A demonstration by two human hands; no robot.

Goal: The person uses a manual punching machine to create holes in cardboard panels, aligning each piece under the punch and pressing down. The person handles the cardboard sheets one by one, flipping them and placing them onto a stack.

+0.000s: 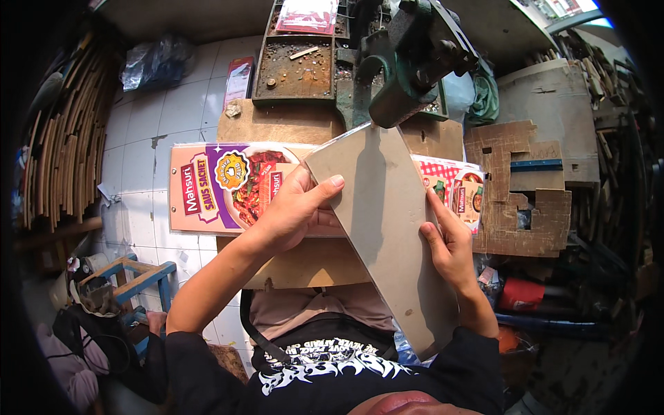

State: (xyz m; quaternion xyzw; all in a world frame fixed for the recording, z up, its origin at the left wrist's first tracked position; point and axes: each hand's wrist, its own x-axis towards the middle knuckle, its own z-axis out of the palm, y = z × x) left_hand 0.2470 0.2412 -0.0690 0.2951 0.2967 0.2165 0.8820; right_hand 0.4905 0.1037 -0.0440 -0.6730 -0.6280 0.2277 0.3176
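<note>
A plain grey-beige board [379,207] is held at a slant in both my hands, its far end at the green press head [401,100]. My left hand [297,207] grips its left edge, thumb on top and fingers beneath. My right hand [448,242] holds the right edge with its thumb on the face and fingers along the side. Beneath and to the left lies a pink and purple printed food card [207,187] with a rivet at its left edge. Another printed card [453,187] with a red check pattern shows to the right, partly hidden by the board.
Behind the wooden worktop [277,123] stands a metal tray [294,69] of small bits, beside the press. A cut-out brown board [519,190] is at right. Stacked thin boards [69,138] line the left wall, with a blue-framed stool [142,280] below.
</note>
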